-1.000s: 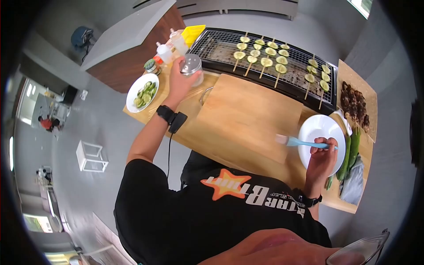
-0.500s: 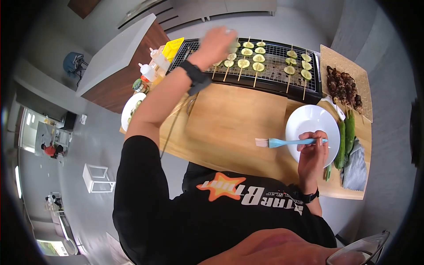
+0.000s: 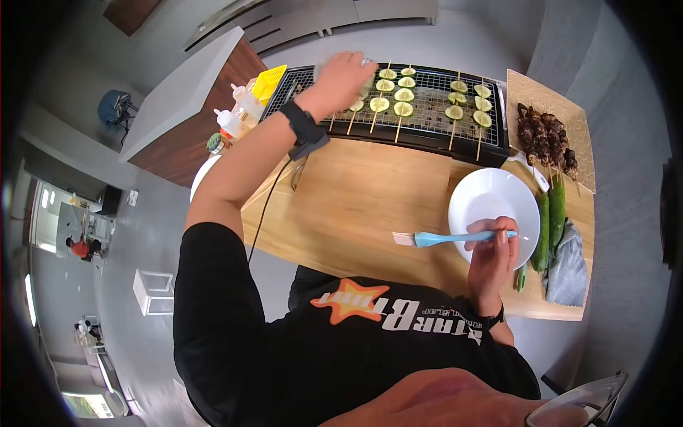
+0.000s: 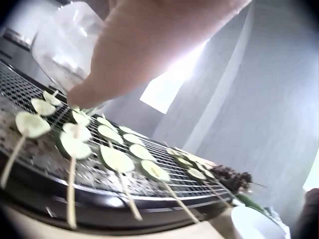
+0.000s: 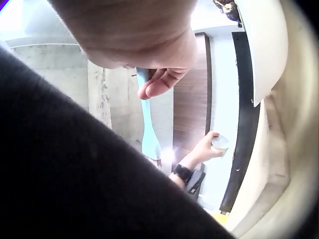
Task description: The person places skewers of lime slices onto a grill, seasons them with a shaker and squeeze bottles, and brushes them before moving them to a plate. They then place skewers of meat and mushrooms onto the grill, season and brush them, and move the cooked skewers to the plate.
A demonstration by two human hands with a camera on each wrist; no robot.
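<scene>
My left hand [image 3: 340, 84] is over the left part of the grill and grips a clear shaker jar [image 4: 65, 42]. The jar is tipped with its lower end toward the skewers of green-rimmed slices [image 4: 117, 159] on the grill's wire rack [image 3: 429, 96]. In the head view the hand covers most of the jar. My right hand [image 3: 493, 260] holds a light-blue basting brush [image 3: 445, 238] by its handle, in front of the white plate [image 3: 466, 203]. The brush's pale bristles point left, above the table's front part.
A wooden board [image 3: 373, 178] lies before the grill. To the right are browned meat skewers [image 3: 548, 139] on a tan board [image 3: 523, 92], cucumbers [image 3: 557, 206] and a grey cloth [image 3: 567, 263]. Squeeze bottles [image 3: 229, 121] and a yellow basket [image 3: 269, 84] stand at the left.
My left hand has carried the shaker jar from beside the bottles to over the grill and tipped it. My right hand still holds the brush, its bristles now pointing more to the left.
</scene>
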